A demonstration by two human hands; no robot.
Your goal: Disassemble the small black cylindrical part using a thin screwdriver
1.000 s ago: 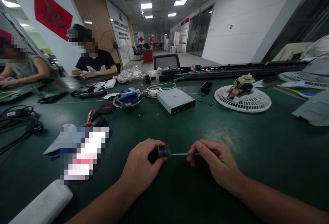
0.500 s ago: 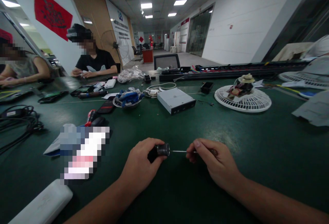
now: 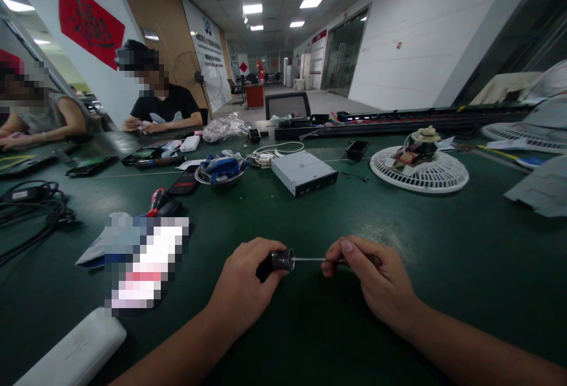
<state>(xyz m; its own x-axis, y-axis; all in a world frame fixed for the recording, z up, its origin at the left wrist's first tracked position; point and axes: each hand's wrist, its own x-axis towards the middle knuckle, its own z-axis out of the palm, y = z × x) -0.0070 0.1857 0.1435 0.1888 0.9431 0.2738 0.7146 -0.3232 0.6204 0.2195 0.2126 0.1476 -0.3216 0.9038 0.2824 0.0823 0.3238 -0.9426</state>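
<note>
The dark green desk (image 3: pixel 319 339) carries the work, which is at its near edge, around the middle. The left hand (image 3: pixel 245 277) has its grip closed around a short black cylinder (image 3: pixel 282 259), with the open end facing right. The right hand (image 3: pixel 381 280) has its grip clenched on a thin-shafted tool (image 3: pixel 310 259) (its handle is largely concealed by the fingers). The shaft points left and reaches the mouth of the cylinder; whether the tip enters it cannot be determined.

Beyond the hands, a grey metal drive box (image 3: pixel 301 170) lies flat, its black front turned near. To its left, a metal bowl (image 3: pixel 219 182) holds a blue and white cloth (image 3: pixel 221 166). On the far right, a white round grille (image 3: pixel 427 184) supports a motor assembly (image 3: pixel 423 143).

At near left lies a white rounded case (image 3: pixel 73 347); just beyond it is a bright flat item (image 3: pixel 150 262), obscured by pixelation. Black cables (image 3: pixel 33 212) are coiled at the left edge. A person in a black shirt (image 3: pixel 168 105) sits at far left.
</note>
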